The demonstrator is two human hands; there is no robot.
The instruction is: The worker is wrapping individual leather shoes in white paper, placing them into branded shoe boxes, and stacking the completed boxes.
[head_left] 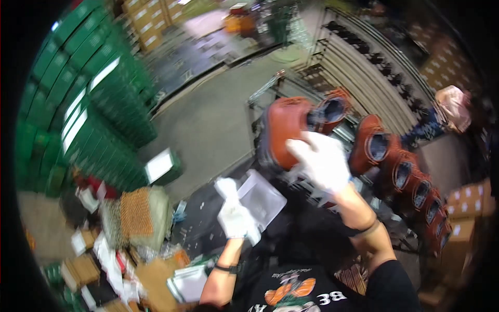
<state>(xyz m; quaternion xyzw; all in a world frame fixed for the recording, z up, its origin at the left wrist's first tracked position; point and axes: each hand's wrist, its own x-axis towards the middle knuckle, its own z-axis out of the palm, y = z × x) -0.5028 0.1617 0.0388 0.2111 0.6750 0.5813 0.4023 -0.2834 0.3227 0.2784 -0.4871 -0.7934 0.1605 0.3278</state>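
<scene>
My right hand [323,162], in a white glove, grips a reddish-brown leather shoe [287,127] with a dark sole. The shoe is blurred, with its toe pointing away from me. My left hand [234,216], also white-gloved, has its fingers stretched forward. Beside it lies a translucent plastic piece [263,200], like a shallow tray or sheet, on the dark work surface [200,216]. Whether the left fingers touch that plastic is unclear through the blur. Just past my right hand, another brown shoe [375,143] heads a row of several alike.
Green boxes [78,57] are stacked high on the left, and one stands alone [162,167] on the floor. Metal racks [364,57] run along the right, near another person's arm [426,125]. Cardboard and paper scraps [145,278] crowd the lower left.
</scene>
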